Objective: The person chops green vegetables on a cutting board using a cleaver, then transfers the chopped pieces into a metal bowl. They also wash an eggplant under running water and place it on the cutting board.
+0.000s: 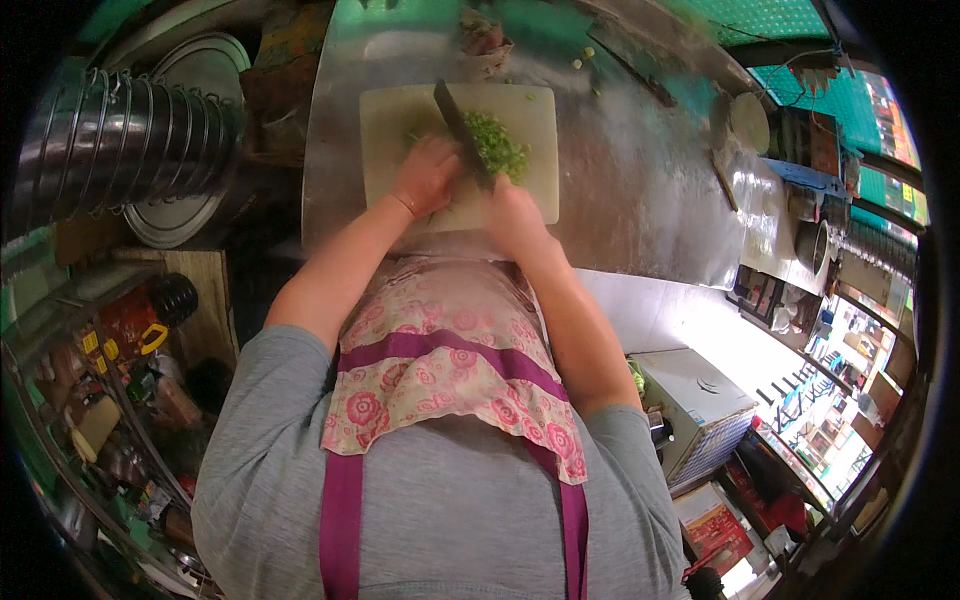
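Note:
A pale plastic cutting board lies on the metal worktop in front of me. My right hand grips a dark-bladed kitchen knife, which slants across the board with its tip toward the far edge. To the right of the blade is a heap of chopped green vegetable, probably scallion. My left hand rests on the board just left of the blade, fingers curled over some green stalks. Only a few ends of these stalks show, so most of what the fingers press is hidden.
The stainless steel worktop stretches right, with a long thin dark tool toward the back. A crumpled bag sits beyond the board. At left stands a ribbed metal cylinder beside a round metal lid. A white box-like cabinet is at lower right.

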The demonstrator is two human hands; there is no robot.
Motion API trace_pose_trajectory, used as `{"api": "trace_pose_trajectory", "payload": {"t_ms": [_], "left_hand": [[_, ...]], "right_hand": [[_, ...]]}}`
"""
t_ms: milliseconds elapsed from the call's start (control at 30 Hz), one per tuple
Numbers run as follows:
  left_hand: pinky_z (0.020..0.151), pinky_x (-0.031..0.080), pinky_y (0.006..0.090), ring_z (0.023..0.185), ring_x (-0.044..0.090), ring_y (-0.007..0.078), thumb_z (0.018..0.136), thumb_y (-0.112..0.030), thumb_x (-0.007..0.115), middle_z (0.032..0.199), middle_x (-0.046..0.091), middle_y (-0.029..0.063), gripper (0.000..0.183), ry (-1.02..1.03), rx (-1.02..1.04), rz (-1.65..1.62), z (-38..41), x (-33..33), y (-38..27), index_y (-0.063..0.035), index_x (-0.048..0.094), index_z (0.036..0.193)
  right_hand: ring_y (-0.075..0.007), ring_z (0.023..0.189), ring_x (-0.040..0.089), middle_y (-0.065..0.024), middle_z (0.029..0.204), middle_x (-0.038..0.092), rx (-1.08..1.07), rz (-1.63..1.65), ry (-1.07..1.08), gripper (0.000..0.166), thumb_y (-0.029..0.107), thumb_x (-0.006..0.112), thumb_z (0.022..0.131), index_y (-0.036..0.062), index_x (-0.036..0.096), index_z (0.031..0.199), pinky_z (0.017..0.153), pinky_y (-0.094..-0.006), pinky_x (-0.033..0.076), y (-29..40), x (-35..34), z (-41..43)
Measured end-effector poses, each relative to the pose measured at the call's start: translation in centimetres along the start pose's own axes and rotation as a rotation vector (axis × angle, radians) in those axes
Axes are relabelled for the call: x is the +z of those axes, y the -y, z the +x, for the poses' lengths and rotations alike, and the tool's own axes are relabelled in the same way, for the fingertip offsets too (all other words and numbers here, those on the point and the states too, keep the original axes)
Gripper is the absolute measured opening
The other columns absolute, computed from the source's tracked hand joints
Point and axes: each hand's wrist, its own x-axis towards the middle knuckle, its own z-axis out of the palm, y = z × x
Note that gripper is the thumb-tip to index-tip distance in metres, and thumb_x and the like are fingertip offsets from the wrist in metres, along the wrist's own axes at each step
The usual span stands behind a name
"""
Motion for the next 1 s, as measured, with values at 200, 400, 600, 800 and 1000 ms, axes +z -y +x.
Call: {"api": "trace_pose_trajectory", "payload": {"t_ms": [200, 400, 600, 800, 1000], "left_hand": [[0.102, 0.042, 0.0511, 0.108, 0.056, 0.0377, 0.071, -0.005, 0.066, 0.117, 0.061, 0.0163, 0.03, -0.049, 0.036, -0.058, -0.5, -0.2, 0.2, -0.0042, 0.06, 0.101], [0.1, 0.044, 0.0493, 0.107, 0.056, 0.0396, 0.07, -0.004, 0.067, 0.117, 0.061, 0.0191, 0.029, -0.035, 0.061, -0.07, -0.2, -0.3, 0.4, -0.0024, 0.06, 0.098], [0.097, 0.047, 0.0482, 0.11, 0.056, 0.0407, 0.069, -0.005, 0.069, 0.118, 0.061, 0.0199, 0.025, -0.112, 0.11, -0.087, -0.1, -0.9, 0.4, -0.003, 0.061, 0.093], [0.098, 0.048, 0.0481, 0.113, 0.055, 0.0416, 0.071, -0.003, 0.067, 0.117, 0.06, 0.0204, 0.022, -0.104, 0.08, -0.093, -0.4, -1.4, -0.2, -0.003, 0.06, 0.092], [0.097, 0.049, 0.0484, 0.112, 0.054, 0.0424, 0.07, -0.003, 0.067, 0.117, 0.06, 0.0198, 0.025, -0.003, -0.031, -0.023, -1.1, 0.0, 0.4, -0.0017, 0.059, 0.094]], "right_hand": [[-0.0452, 0.08, 0.066, -0.0267, 0.085, 0.067, 0.01, 0.018, 0.042, 0.016, 0.013, 0.053, 0.09, -0.0014, 0.055, 0.097, 0.072, -0.054, 0.053, 1.8, -2.8, -0.3], [-0.0522, 0.087, 0.062, -0.0326, 0.089, 0.065, 0.013, 0.066, 0.028, 0.027, 0.022, 0.054, 0.096, -0.0032, 0.051, 0.103, 0.078, -0.0582, 0.049, -0.7, 1.4, 0.7], [-0.0516, 0.087, 0.062, -0.0314, 0.088, 0.065, 0.073, 0.075, 0.0, 0.025, 0.023, 0.054, 0.096, -0.0018, 0.051, 0.1, 0.077, -0.0597, 0.049, 0.3, 1.4, 1.2], [-0.0522, 0.087, 0.062, -0.0323, 0.089, 0.065, 0.052, 0.083, 0.023, 0.026, 0.023, 0.053, 0.096, -0.0027, 0.053, 0.1, 0.078, -0.0592, 0.048, 0.8, 0.0, 0.5], [-0.0529, 0.086, 0.061, -0.0327, 0.087, 0.065, 0.094, 0.057, 0.094, 0.026, 0.021, 0.052, 0.096, -0.004, 0.053, 0.102, 0.078, -0.0584, 0.048, 2.9, -3.0, -1.4]]}}
